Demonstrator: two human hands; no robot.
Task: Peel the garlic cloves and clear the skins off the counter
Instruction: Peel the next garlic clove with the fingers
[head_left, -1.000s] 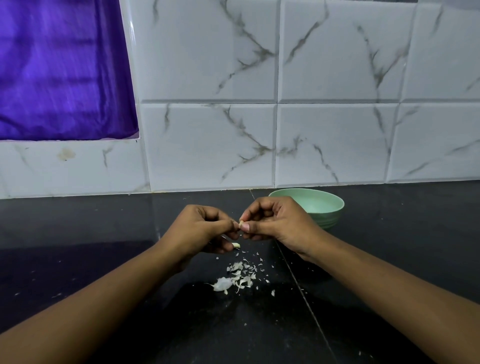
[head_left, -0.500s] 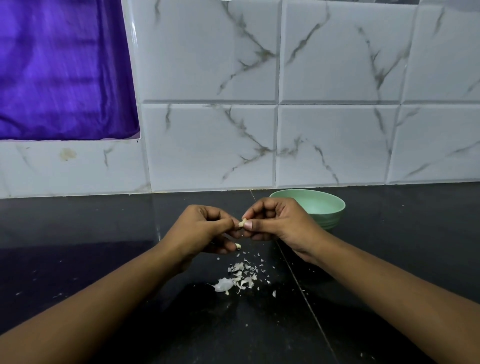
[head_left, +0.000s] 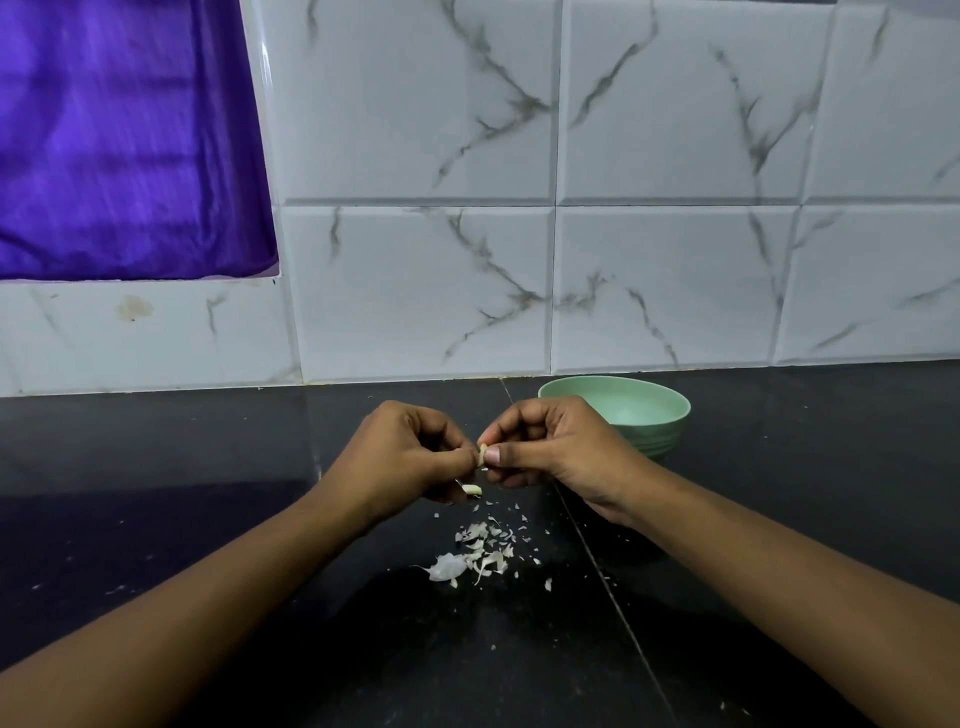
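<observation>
From the head camera, both hands are up over the dark surface (head_left: 208, 467), meeting just in front of the wall. The left hand (head_left: 405, 457) has its fingers curled in and its grip is narrow, thumb and forefinger pinched onto a small pale garlic clove (head_left: 483, 454). The right hand (head_left: 561, 447) comes in from the other side with the same tight grip, thumbnail pressed against the clove, so the clove sits in the air between the two hands, clear of the surface. Under the left hand's lower fingers pokes a second pale piece (head_left: 471, 489); clove or skin, I cannot tell. Directly below the hands lies a loose scatter of white skins (head_left: 480, 553) on the surface, the biggest flake at the near left edge of the heap, with small crumbs spread around it. Behind the right hand, partly hidden by its knuckles, stands a pale green bowl (head_left: 649, 410), near the foot of the marbled tile wall (head_left: 675, 286). Up at the top left hangs a purple cloth (head_left: 124, 140).
</observation>
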